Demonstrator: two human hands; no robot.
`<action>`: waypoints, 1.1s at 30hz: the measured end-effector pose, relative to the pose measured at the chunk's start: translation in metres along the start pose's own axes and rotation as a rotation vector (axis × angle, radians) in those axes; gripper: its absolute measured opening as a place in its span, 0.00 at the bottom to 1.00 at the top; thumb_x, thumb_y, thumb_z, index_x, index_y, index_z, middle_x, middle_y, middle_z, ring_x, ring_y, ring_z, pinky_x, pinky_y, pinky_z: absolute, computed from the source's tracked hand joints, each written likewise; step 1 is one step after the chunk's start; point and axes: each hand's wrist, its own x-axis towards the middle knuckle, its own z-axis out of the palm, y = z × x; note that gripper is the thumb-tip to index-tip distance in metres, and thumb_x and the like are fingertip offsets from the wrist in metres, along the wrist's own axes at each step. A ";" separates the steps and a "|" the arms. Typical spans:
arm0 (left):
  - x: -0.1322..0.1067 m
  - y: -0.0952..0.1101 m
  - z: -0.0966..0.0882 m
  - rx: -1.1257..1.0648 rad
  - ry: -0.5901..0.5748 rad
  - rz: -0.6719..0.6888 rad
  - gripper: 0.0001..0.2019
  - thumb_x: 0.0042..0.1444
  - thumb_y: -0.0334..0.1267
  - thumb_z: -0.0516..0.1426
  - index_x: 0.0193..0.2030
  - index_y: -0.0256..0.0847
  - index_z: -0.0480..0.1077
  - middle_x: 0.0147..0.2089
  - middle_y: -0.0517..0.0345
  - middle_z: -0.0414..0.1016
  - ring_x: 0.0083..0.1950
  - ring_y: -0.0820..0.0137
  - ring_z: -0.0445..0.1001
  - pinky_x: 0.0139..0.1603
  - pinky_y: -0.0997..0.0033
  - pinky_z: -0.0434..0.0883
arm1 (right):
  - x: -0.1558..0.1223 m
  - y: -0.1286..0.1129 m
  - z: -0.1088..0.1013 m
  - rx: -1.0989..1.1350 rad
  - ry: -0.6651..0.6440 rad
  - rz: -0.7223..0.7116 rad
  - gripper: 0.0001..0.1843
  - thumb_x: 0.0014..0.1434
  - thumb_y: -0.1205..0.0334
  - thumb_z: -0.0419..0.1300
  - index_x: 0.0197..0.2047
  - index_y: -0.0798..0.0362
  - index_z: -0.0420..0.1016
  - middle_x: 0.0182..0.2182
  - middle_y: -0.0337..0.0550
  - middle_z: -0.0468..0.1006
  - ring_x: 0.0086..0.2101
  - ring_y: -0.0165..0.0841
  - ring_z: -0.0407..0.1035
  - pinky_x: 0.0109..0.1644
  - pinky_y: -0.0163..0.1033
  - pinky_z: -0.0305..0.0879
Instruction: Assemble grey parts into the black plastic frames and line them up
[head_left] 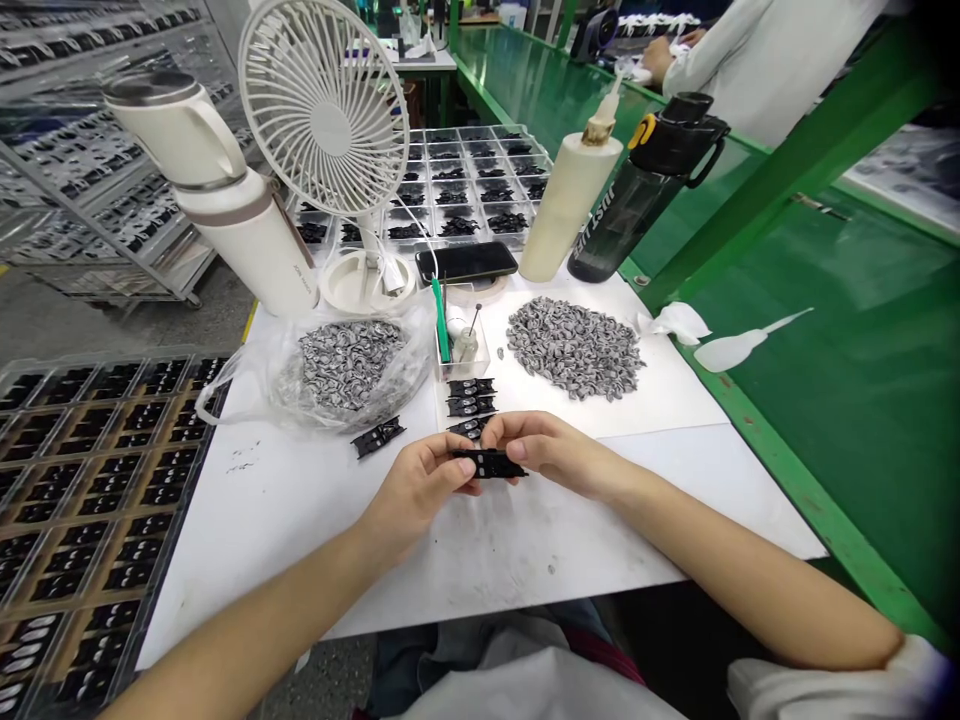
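Both hands meet over the white table around a small black plastic part (491, 464). My left hand (420, 485) grips its left end between thumb and fingers. At its right end, my right hand (559, 455) is closed with thumb and fingers on the part; whether a small piece is also in those fingers I cannot tell. Just beyond lie several similar black parts (471, 404) in a column, the nearest partly hidden by my fingers. A single black part (377, 437) lies to the left. Small grey pieces (576, 345) form a heap on white paper at the right.
A plastic bag (349, 375) of grey pieces lies left of a clear box (461, 350) of tools. Behind stand a fan (330, 125), white flask (240, 225), phone (469, 262), squeeze bottle (568, 205) and dark bottle (637, 200). Compartment trays (79, 470) flank the table's left; a co-worker's sleeve (757, 65) shows far right.
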 end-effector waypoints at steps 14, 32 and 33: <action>-0.001 0.004 0.001 -0.070 -0.087 -0.070 0.08 0.50 0.37 0.56 0.36 0.35 0.68 0.33 0.54 0.69 0.33 0.73 0.66 0.41 0.68 0.65 | 0.002 0.002 0.001 0.003 -0.024 -0.022 0.11 0.47 0.59 0.58 0.31 0.59 0.67 0.22 0.38 0.67 0.23 0.25 0.60 0.27 0.32 0.53; -0.001 0.002 0.000 -0.144 0.034 -0.082 0.08 0.44 0.37 0.60 0.31 0.37 0.71 0.32 0.58 0.70 0.34 0.73 0.66 0.37 0.73 0.62 | 0.002 -0.001 0.000 -0.060 0.028 -0.049 0.11 0.48 0.60 0.59 0.32 0.60 0.71 0.23 0.37 0.68 0.23 0.24 0.59 0.29 0.32 0.54; -0.001 0.002 -0.001 -0.143 0.027 -0.090 0.08 0.43 0.37 0.60 0.30 0.37 0.71 0.31 0.58 0.69 0.34 0.74 0.65 0.37 0.73 0.62 | 0.002 -0.001 0.000 -0.065 0.020 -0.057 0.11 0.48 0.60 0.59 0.32 0.60 0.71 0.23 0.38 0.68 0.24 0.24 0.59 0.29 0.32 0.54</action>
